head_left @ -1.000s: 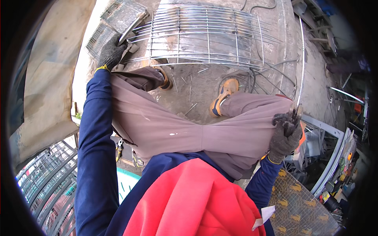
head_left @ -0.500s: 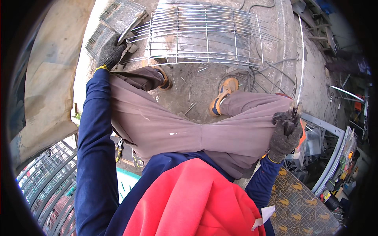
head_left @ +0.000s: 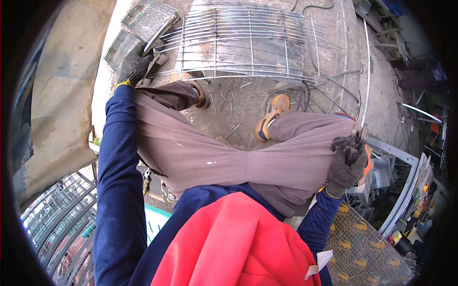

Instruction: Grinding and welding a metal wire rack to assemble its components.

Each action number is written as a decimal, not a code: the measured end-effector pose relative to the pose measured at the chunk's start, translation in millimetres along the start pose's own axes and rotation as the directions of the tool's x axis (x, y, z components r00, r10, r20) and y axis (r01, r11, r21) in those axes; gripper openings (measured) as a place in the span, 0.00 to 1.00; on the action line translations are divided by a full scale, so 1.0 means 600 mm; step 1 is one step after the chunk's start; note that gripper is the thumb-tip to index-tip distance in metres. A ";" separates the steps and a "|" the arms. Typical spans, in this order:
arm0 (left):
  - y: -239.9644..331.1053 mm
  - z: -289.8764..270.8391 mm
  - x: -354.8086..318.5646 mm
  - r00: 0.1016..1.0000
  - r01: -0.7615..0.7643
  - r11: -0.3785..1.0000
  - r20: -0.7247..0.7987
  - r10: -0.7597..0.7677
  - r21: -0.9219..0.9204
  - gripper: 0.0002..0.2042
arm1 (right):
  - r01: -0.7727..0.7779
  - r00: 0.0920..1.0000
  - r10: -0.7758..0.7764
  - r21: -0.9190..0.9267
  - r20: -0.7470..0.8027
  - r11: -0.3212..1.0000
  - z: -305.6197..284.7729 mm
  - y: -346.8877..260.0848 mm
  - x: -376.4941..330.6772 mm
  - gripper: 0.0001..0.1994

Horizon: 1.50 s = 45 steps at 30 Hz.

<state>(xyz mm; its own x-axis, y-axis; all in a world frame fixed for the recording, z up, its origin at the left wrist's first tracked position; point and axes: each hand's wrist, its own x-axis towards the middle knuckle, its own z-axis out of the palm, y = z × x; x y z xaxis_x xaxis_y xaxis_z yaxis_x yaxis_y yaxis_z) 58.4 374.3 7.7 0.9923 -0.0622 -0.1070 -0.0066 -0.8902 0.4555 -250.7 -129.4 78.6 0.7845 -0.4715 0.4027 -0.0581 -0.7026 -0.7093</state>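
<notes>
My right hand (head_left: pixel 344 168), in a dark grey knit glove, is closed around a dark welding electrode holder (head_left: pixel 352 144) beside my right knee. From its jaws a long thin welding rod (head_left: pixel 367 71) points away from me. My left hand (head_left: pixel 135 66), gloved alike with a yellow cuff, is closed beyond my left knee. A narrow flat grey piece (head_left: pixel 161 33), seen edge-on, sticks out past its fingers; its kind is unclear. In front of me a grille of thin metal bars (head_left: pixel 251 45) lies over a scorched metal sheet (head_left: pixel 234 53), apart from both hands.
Wire-mesh panels (head_left: pixel 123 47) lie at the far left. Cables (head_left: pixel 305 97) curl near my right shoe (head_left: pixel 274 116), and cut rod bits are scattered on the floor. A metal frame (head_left: pixel 398 190) and mixed tools stand at right. A brown sheet (head_left: pixel 64 90) rises at left.
The view shifts very slightly. Both hands keep their grip and hardly move; the grille stays in place.
</notes>
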 end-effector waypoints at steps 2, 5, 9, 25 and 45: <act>0.000 0.001 0.000 1.000 0.001 1.000 -0.002 -0.001 0.004 0.15 | -0.012 1.000 0.012 0.008 0.026 1.000 -0.002 0.001 0.001 0.21; -0.011 0.000 0.001 1.000 0.006 1.000 0.000 -0.006 -0.003 0.15 | 0.011 1.000 -0.011 -0.013 0.029 1.000 0.000 -0.003 0.002 0.21; -0.005 0.003 0.007 1.000 -0.002 1.000 -0.018 0.002 0.030 0.16 | 0.017 1.000 -0.017 -0.056 -0.001 0.998 -0.003 0.010 -0.006 0.23; -0.003 -0.001 0.003 0.999 -0.033 0.999 -0.022 0.033 0.024 0.18 | 0.115 0.993 -0.120 -0.269 -0.002 0.956 -0.012 0.010 -0.009 0.30; 0.360 -0.107 -0.018 0.801 -0.593 0.727 0.341 0.492 0.346 0.16 | 0.090 0.993 -0.107 -0.307 -0.041 0.948 -0.017 0.024 -0.008 0.28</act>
<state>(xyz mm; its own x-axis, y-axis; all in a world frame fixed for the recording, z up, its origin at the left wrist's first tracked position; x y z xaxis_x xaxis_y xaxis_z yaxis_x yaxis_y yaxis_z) 53.9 211.5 164.4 0.7497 -0.6415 -0.1626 -0.6364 -0.7663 0.0885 -261.4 -142.7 72.1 0.7603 -0.4149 0.4998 -0.1741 -0.8714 -0.4587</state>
